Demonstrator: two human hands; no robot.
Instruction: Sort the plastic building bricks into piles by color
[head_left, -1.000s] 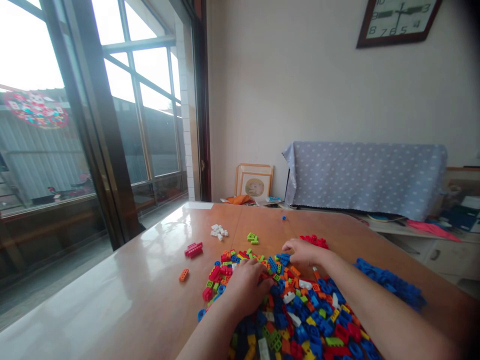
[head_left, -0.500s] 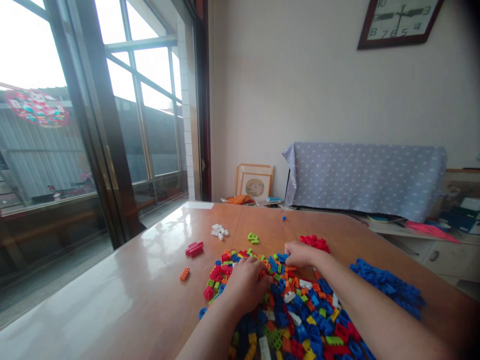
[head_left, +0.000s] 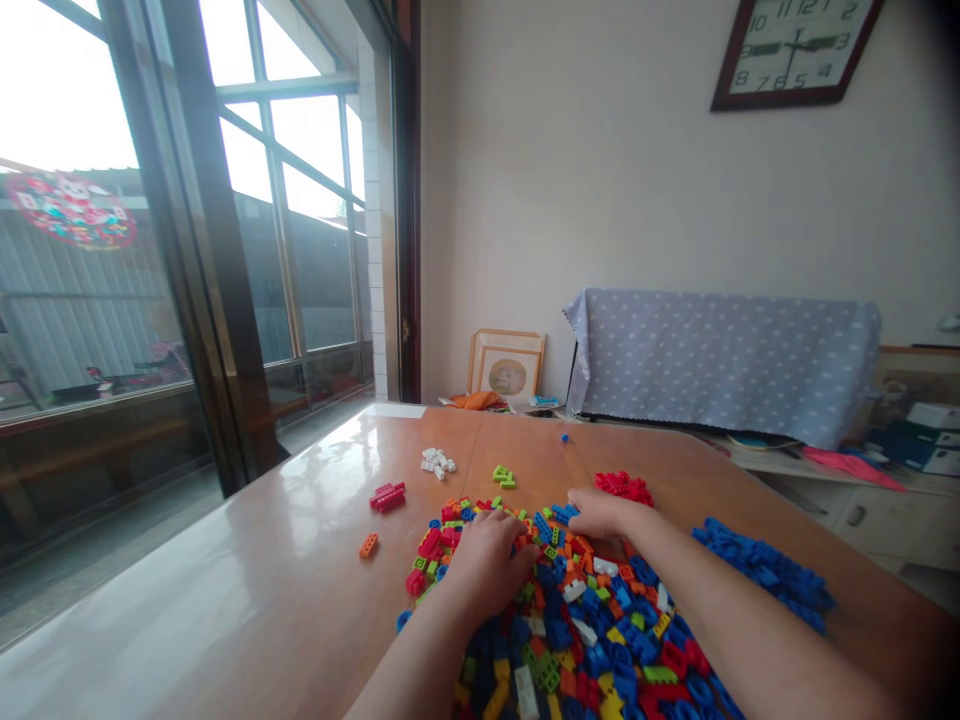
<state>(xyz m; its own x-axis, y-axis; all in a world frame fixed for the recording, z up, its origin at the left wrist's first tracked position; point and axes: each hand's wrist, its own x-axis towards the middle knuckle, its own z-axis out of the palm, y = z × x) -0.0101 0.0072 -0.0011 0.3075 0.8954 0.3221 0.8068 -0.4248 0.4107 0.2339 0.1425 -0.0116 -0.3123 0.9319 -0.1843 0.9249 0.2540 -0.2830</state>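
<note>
Left hand: the left hand (head_left: 491, 560) lies palm down on the mixed brick pile (head_left: 577, 620); its fingers (head_left: 501, 522) curl into the bricks at the pile's far left part, so whether they clamp a brick cannot be told.
Right hand: the right hand (head_left: 604, 512) rests at the far edge of the pile, fingers (head_left: 579, 500) bent together over a blue brick (head_left: 561, 513); a true grip cannot be told, as the fingertips hide the contact.
Mixed brick pile: blue, red, orange, green, yellow and white pieces heaped on the bench (head_left: 262, 590) under both forearms; the near part is cut off by the lower frame edge.
Sorted groups: red group (head_left: 624, 487) just beyond the right hand; blue group (head_left: 761, 572) to the right of the right forearm; green group (head_left: 504, 476) and white group (head_left: 437, 462) farther out; pink-red pieces (head_left: 387, 496) and 1 orange brick (head_left: 367, 545) lie apart to the left.
Lone blue piece: a small blue stud (head_left: 564, 438) sits alone far back, too small to make out.
Background: a dotted cloth (head_left: 720, 360) hides whatever it covers; the wall clock (head_left: 796, 50) is cut off at the top.
</note>
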